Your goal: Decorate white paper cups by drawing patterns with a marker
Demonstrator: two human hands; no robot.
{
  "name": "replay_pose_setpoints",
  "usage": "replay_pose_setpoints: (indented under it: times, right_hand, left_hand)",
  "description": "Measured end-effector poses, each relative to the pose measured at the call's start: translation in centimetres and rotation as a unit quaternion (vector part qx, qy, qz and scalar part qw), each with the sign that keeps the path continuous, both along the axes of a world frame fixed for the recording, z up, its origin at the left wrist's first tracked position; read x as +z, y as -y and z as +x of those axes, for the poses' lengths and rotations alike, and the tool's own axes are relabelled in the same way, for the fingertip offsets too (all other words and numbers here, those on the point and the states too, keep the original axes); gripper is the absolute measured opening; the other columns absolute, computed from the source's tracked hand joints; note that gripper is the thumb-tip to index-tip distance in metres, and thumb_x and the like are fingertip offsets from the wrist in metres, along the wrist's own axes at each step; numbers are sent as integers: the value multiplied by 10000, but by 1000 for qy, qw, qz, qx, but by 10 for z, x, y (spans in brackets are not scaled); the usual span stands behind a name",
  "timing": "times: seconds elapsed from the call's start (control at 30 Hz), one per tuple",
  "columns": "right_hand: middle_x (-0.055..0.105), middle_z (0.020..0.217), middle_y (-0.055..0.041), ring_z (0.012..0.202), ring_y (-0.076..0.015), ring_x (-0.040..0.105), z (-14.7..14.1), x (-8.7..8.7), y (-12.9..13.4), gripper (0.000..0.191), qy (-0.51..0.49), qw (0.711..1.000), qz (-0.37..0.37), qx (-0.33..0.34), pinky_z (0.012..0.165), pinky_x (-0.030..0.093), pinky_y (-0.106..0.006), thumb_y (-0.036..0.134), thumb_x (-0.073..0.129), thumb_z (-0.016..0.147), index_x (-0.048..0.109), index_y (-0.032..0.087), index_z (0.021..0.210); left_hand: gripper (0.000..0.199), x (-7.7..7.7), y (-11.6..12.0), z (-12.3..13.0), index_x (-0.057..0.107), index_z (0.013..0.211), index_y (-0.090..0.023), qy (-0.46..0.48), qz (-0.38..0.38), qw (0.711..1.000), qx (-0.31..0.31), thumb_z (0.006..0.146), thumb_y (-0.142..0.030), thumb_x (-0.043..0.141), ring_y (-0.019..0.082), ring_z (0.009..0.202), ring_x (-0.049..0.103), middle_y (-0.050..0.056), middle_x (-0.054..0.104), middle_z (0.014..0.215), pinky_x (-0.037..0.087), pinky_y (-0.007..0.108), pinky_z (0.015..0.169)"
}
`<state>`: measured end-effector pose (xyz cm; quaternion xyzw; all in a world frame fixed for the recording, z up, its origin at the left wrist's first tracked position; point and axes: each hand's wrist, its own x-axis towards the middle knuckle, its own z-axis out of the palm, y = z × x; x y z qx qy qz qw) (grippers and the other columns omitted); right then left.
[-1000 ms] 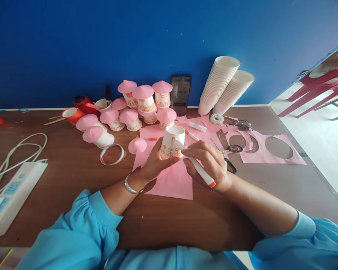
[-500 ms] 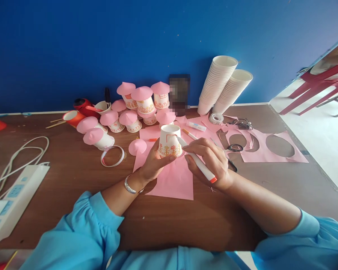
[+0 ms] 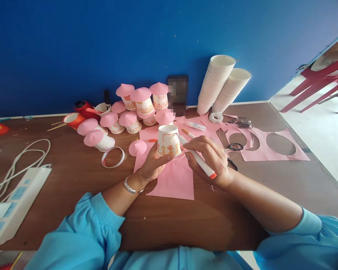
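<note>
A white paper cup [image 3: 168,141] with orange and yellow flowers near its lower edge is held by my left hand [image 3: 152,165], fingers around its side. Red-orange lines form a corner on its upper part. My right hand [image 3: 211,159] is closed on a white marker [image 3: 201,165] with a red end, its tip at the cup's right side. Beneath both hands lies pink paper [image 3: 174,180] on the brown table [image 3: 191,228]. A small pink paper cone [image 3: 138,148] rests left of the cup.
Decorated cups with pink cone tops [image 3: 141,101] stand behind. Two tall cup stacks [image 3: 216,82] lean near the blue wall. Scissors [image 3: 235,146], tape [image 3: 215,117] and cut pink paper [image 3: 273,150] lie right. A power strip [image 3: 22,202] is at left, beside a white ring [image 3: 112,157].
The corner line on the cup now runs longer down its right side. Cup and marker have shifted slightly left; the whole view has moved a little.
</note>
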<state>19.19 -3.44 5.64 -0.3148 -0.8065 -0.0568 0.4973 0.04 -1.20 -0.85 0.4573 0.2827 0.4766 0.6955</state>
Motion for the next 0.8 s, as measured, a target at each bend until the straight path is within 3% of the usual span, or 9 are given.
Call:
replay_pose_setpoints:
  times: [0.2,0.8]
  right_hand:
    - [699,875,-35,762,-167,697,-1,-2,-1,260,-3,1000,2,-2,643,615,-323,81,581,910,564,204,1137]
    - [696,860,-37,759,-170,694,-1,-3,-2,220,-7,1000,2,-2,647,623,-334,93,576,919,566,201,1110]
  left_hand:
    - [374,1,0,-1,683,1116,-236,0,4,1000,-25,792,-394,781,272,1139,667,59,728,1109,549,476,999]
    - [394,4,1,-3,695,1103,-232,-6,-19,999,-39,780,-443,774,319,1192,664,82,744,1119,553,529,1011]
